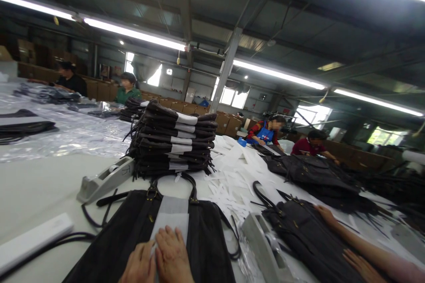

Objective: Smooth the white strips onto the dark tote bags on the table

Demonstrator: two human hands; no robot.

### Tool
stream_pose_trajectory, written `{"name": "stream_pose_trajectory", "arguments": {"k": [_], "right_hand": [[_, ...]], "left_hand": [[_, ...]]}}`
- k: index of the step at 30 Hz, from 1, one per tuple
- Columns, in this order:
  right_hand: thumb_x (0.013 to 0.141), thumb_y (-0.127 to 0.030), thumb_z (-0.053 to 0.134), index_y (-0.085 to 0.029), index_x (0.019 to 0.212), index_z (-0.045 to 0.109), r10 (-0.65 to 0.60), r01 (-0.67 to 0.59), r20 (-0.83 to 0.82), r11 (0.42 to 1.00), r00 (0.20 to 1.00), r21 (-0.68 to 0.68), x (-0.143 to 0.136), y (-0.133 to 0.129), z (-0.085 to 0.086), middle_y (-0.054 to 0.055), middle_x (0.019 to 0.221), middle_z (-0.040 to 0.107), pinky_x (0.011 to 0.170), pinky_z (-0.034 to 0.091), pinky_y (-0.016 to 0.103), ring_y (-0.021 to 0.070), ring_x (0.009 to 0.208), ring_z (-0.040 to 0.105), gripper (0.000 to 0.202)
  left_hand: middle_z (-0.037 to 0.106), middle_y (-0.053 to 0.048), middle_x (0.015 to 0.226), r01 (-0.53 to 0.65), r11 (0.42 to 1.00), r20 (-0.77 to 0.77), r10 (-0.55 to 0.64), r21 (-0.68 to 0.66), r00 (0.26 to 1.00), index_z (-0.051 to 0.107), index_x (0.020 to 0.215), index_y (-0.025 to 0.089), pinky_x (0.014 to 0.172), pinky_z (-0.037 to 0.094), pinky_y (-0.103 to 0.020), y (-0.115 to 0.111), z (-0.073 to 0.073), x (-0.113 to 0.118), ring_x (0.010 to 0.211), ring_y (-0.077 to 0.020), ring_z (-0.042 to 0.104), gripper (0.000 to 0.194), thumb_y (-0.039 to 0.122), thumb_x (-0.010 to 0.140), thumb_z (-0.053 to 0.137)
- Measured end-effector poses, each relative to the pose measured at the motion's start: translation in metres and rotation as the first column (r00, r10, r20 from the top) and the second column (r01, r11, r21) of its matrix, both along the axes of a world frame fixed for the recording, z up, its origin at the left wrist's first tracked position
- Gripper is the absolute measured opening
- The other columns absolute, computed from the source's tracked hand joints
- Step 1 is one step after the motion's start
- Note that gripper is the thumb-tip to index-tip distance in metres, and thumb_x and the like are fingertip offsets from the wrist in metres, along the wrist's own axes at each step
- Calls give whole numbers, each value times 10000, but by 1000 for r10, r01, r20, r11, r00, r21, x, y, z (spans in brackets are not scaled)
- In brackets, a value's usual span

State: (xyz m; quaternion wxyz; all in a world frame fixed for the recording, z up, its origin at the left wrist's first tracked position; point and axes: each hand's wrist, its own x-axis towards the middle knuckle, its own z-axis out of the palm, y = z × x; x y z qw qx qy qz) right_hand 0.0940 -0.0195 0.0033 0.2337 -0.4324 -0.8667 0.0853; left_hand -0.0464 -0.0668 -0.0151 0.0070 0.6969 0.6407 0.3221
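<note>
A black handbag [209, 234] with two handles lies flat on the white table in front of me. A pale grey strip [173, 207], like paper or thin foam, runs down the middle of the bag. My right hand [173, 252] rests flat on this strip, fingers stretched out. Close beside it, my left hand [138, 261] is curled, its fingers closed at the strip's left edge; the fingertips are partly hidden. Black straps spread out on both sides of the bag.
Behind the bag rises a stack of dark bags [172, 141] banded with white strips. Grey tape dispensers [102, 181] [265, 247] stand left and right. At right, a co-worker's hands [327, 216] touch another black bag [299, 230]. White scraps [229, 177] litter the table; several people work farther back.
</note>
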Motion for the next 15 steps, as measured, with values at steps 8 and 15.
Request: {"name": "stream_pose_trajectory", "arguments": {"k": [8, 15], "right_hand": [[885, -250, 550, -315, 1416, 394, 78, -74, 95, 996, 992, -40, 5, 12, -26, 25, 1457, 432, 1170, 290, 557, 278, 1382, 376, 558], [920, -257, 463, -303, 1424, 388, 75, -107, -162, 974, 984, -199, 15, 10, -6, 12, 1474, 429, 1205, 233, 477, 220, 1395, 354, 512]], "left_hand": [[471, -190, 1436, 305, 871, -485, -90, 385, 870, 196, 1516, 113, 955, 489, -355, -1, 11, 31, 1331, -321, 429, 799, 514, 893, 494], [381, -239, 1481, 188, 887, -459, 31, 423, 888, 89, 1522, 82, 1004, 407, -378, -1, -15, 35, 1276, -356, 476, 916, 572, 872, 509]]}}
